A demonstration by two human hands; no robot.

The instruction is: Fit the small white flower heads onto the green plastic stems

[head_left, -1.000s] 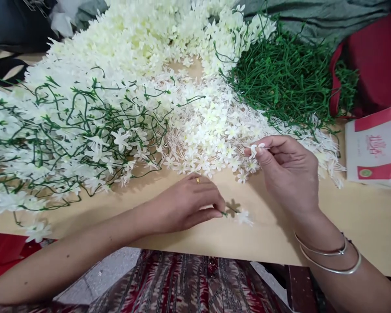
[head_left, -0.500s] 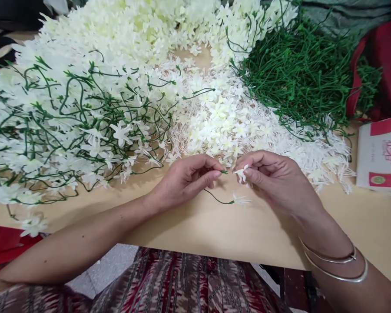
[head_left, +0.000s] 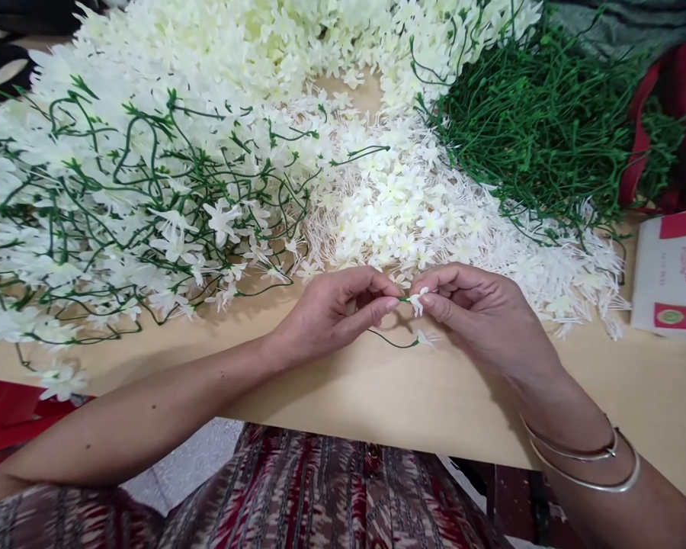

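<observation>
A pale wood-coloured surface [head_left: 463,419] spans the scene, its right side cut off. The largest heap on it, white flowers [head_left: 222,53], covers the far left and middle; green-stemmed blossoms [head_left: 220,221] tangle at the left, their nearest ones by the near edge. At far right lies a heap of green stems [head_left: 543,130], with dark grey-green cloth [head_left: 634,30] and a deep-red item [head_left: 680,99] beyond, both cut off. Speckled floor [head_left: 188,457] shows below the near edge, beside a patterned garment [head_left: 297,496].

A white-and-red packet [head_left: 671,267] at the right, cut off by the frame, bears red lettering too blurred to read and a round emblem [head_left: 670,316].

In the middle, the right hand [head_left: 474,313] pinches a small white flower [head_left: 418,301]; the left hand [head_left: 348,313] pinches a green stem tip [head_left: 404,299] against it. Whether they have joined is hard to make out. A thin stem [head_left: 392,342] ending in a smaller blossom [head_left: 426,339] emerges from under the left hand, its other end hidden.
</observation>
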